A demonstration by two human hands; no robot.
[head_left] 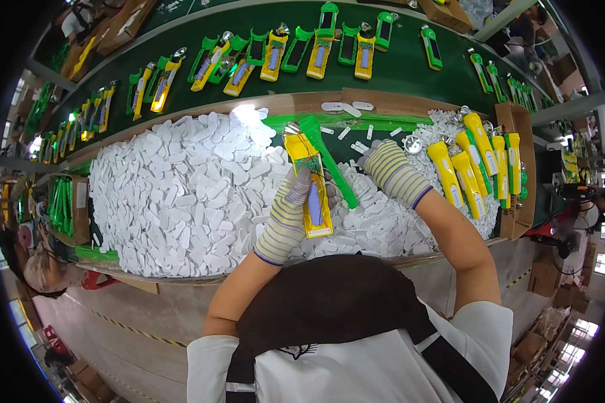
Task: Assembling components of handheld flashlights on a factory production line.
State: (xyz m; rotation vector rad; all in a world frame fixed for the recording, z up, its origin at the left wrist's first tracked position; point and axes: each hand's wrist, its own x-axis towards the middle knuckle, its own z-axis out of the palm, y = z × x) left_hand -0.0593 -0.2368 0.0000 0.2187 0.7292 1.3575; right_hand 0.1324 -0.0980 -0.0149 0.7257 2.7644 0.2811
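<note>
My left hand (pixel 286 218), in a striped glove, is closed around an opened yellow flashlight housing (pixel 320 231). Inside the housing lie a pale purple battery (pixel 315 200) and a green circuit board (pixel 309 163); a silver reflector (pixel 291 129) sits at its top. A long green flashlight cover (pixel 336 172) leans slantwise along the housing's right side. My right hand (pixel 395 173), gloved alike, reaches down with bent fingers at the small white strips (pixel 359 146) on the dark surface. Its fingertips are partly hidden, and what they pinch cannot be made out.
A large heap of white oval plates (pixel 181 195) fills the tray to the left. Finished-looking yellow and green flashlights (pixel 467 178) lie at right beside a cardboard box (pixel 514 171). Beyond the tray, a green conveyor belt (pixel 400 77) carries several opened flashlights (pixel 273 55).
</note>
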